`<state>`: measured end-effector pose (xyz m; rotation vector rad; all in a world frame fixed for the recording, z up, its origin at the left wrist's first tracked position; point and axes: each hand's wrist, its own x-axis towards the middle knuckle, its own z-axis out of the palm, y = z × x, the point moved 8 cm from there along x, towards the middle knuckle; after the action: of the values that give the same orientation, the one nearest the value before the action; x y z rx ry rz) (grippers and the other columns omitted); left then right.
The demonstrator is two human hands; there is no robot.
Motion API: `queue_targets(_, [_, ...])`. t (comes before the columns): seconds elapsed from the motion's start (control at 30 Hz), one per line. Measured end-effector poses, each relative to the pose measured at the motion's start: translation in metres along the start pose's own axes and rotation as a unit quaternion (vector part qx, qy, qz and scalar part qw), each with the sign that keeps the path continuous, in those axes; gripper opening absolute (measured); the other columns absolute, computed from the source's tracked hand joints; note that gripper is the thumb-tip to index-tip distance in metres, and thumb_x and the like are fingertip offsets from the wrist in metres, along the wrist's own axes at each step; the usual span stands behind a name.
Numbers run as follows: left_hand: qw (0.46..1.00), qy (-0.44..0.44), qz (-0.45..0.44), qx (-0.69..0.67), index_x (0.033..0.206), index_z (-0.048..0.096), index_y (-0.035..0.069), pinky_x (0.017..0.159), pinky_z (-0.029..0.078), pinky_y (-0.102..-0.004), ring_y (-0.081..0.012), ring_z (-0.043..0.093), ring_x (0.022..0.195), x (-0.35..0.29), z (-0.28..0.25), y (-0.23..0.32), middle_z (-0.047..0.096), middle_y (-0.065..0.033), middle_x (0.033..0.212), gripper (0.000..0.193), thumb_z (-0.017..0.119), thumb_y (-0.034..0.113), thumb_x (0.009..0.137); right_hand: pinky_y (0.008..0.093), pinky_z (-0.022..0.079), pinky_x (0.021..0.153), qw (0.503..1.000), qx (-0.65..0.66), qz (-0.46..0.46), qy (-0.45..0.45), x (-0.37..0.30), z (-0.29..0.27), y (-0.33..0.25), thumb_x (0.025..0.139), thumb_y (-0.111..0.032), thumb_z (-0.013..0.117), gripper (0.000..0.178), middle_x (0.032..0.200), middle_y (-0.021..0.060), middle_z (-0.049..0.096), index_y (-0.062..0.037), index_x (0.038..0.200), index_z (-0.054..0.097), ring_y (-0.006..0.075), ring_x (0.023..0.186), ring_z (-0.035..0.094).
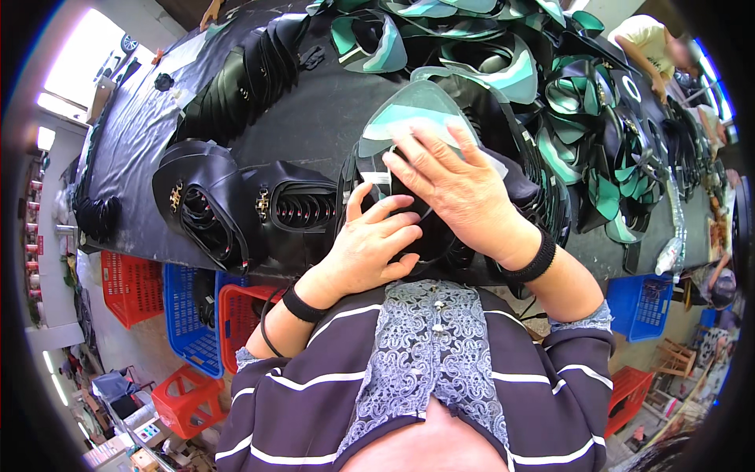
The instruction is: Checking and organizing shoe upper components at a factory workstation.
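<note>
Under my right hand point(452, 177) lies a shoe upper point(413, 102) with green, teal and white bands at its rounded end. The fingers of that hand are stretched out and spread across it. My left hand point(379, 236) is just to the left and nearer to me, over the dark part of the pile. Its fingers are loosely bent and apart, with nothing visibly gripped. To the left sit nested black shoe uppers point(295, 197) with gold buckles, and beside them another black stack point(197, 197). What lies beneath my palms is hidden.
A dark sheet covers the table point(141, 181). Green-lined uppers point(582, 157) heap up right and far; a black row point(244, 86) lies far left. Red crate point(132, 287), blue crate point(189, 330) and red stool point(187, 401) stand below left. A person point(649, 47) works far right.
</note>
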<state>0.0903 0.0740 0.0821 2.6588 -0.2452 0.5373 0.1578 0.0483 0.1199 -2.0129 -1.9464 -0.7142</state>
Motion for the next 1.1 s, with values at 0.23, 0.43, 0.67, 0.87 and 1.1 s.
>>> queue_targets(0.23, [0.997, 0.047, -0.062, -0.016, 0.084, 0.052, 0.006, 0.096, 0.019, -0.0417, -0.0198, 0.052, 0.088, -0.014, 0.002, -0.003, 0.053, -0.0078, 0.089, 0.039, 0.068, 0.032, 0.060, 0.0283, 0.039, 0.063, 0.982, 0.112, -0.109, -0.107, -0.023, 0.047, -0.022, 0.063, -0.017, 0.052, 0.010, 0.052, 0.0015, 0.052, -0.0118, 0.054, 0.052, 0.0169, 0.054, 0.053])
queue_targets(0.43, [0.994, -0.006, -0.063, 0.087, 0.089, 0.055, 0.012, 0.089, 0.022, -0.0356, -0.0164, 0.049, 0.090, -0.016, 0.009, 0.006, 0.048, -0.0071, 0.099, 0.043, 0.063, 0.044, 0.062, 0.0292, 0.039, 0.057, 0.969, 0.140, -0.133, -0.152, -0.023, 0.046, -0.013, 0.064, -0.019, 0.054, 0.012, 0.049, 0.0022, 0.052, -0.0132, 0.055, 0.050, 0.0180, 0.051, 0.054])
queue_targets(0.67, [0.994, -0.055, -0.029, 0.089, 0.073, 0.055, 0.015, 0.084, 0.021, -0.0313, -0.0154, 0.043, 0.101, -0.013, 0.011, 0.018, 0.044, -0.0093, 0.110, 0.032, 0.063, 0.043, 0.060, 0.0292, 0.037, 0.050, 0.974, 0.127, -0.154, -0.103, -0.030, 0.037, 0.005, 0.062, -0.018, 0.056, 0.016, 0.045, 0.0014, 0.045, -0.0123, 0.054, 0.044, 0.0179, 0.047, 0.049])
queue_targets(0.87, [0.994, -0.055, -0.057, 0.078, 0.079, 0.055, 0.015, 0.082, 0.024, -0.0320, -0.0165, 0.045, 0.099, -0.014, 0.004, 0.013, 0.046, -0.0078, 0.107, 0.033, 0.067, 0.036, 0.057, 0.0288, 0.038, 0.051, 0.977, 0.096, -0.151, -0.116, -0.045, 0.031, 0.016, 0.062, -0.018, 0.053, 0.014, 0.044, 0.0024, 0.046, -0.0121, 0.054, 0.044, 0.0189, 0.045, 0.050])
queue_targets(1.1, [0.993, -0.063, 0.070, 0.075, 0.091, 0.050, 0.016, 0.092, 0.021, -0.0402, -0.0146, 0.048, 0.090, -0.002, 0.012, 0.039, 0.048, 0.0023, 0.078, 0.045, 0.068, 0.031, 0.052, 0.0278, 0.039, 0.052, 0.986, 0.086, -0.115, -0.089, -0.048, 0.022, 0.017, 0.062, -0.017, 0.054, 0.014, 0.046, 0.0012, 0.046, -0.0122, 0.055, 0.043, 0.0175, 0.046, 0.050])
